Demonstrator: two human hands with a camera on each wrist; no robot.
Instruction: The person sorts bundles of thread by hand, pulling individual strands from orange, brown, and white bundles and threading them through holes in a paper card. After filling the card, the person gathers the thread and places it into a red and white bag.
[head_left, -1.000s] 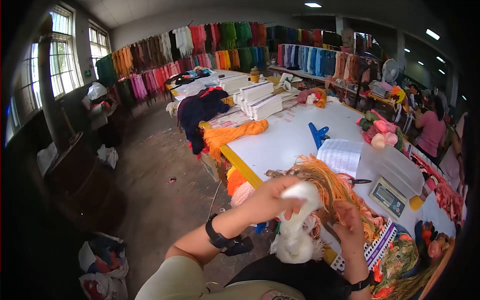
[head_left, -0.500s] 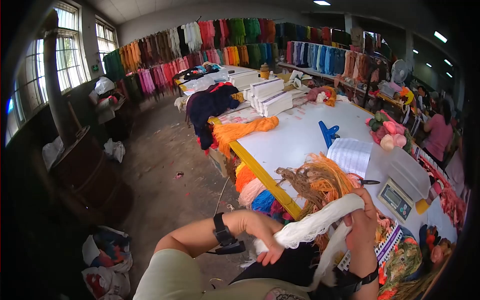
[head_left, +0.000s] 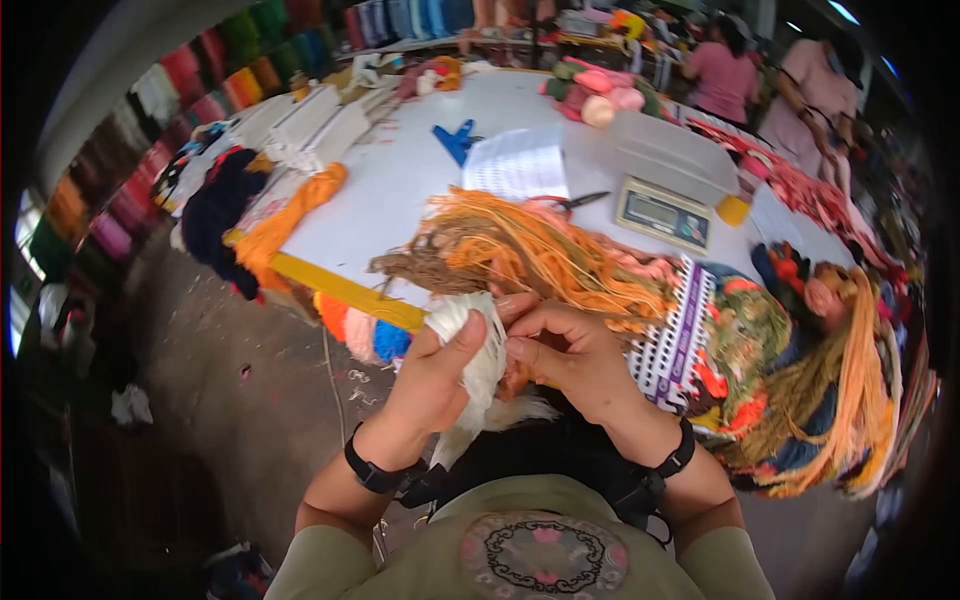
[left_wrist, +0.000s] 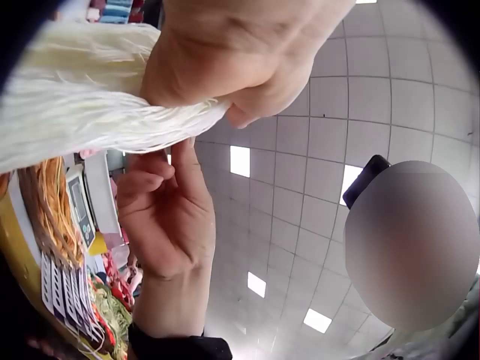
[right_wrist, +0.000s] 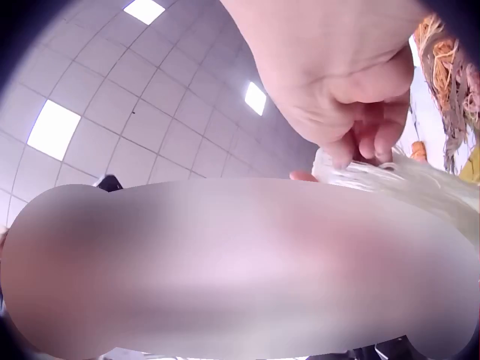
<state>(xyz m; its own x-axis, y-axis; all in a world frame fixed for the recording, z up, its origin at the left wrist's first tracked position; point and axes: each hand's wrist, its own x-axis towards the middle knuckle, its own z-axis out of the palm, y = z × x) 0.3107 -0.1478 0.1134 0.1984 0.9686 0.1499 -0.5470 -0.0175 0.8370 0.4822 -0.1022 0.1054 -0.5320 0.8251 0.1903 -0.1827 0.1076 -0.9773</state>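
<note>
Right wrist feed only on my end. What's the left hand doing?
Observer: The left hand grips the white yarn skein, thumb laid across it.
Operator: Any measuring gear on the table?
Observer: Yes, a digital scale, beyond the right part of the orange yarn.
Operator: Any clips out?
Observer: One blue clip, by the left side of a printed sheet.

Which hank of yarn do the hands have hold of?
The white hank, held by the left hand and right hand together; the orange-brown bundle and orange hank are in neither.
</note>
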